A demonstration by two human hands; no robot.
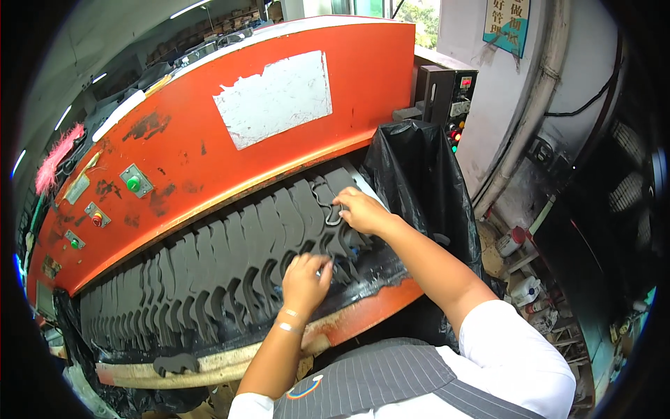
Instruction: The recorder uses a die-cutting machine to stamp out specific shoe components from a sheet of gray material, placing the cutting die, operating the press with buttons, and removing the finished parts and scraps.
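My right hand [360,211] is at the right end of the machine bed, its fingers pinched on a thin, shiny, curved metal strip, which looks like a cutting die [329,212]. The strip stands against dark grey foam sheet [269,216] cut into wavy pieces. Closer to me, my left hand [305,281] hovers over the near row of curved foam pieces [269,276]. Its fingers are bent and the thumb stands apart, with nothing visible between them. Fingertips of the left hand are partly blurred.
Behind the bed rises the orange machine body [377,77] with green buttons [134,184]. A loose foam piece [176,364] lies on the worn front edge [230,366]. At right hang a black plastic bag [412,164] and, beyond it, a pipe [520,140]. Clutter covers the floor there.
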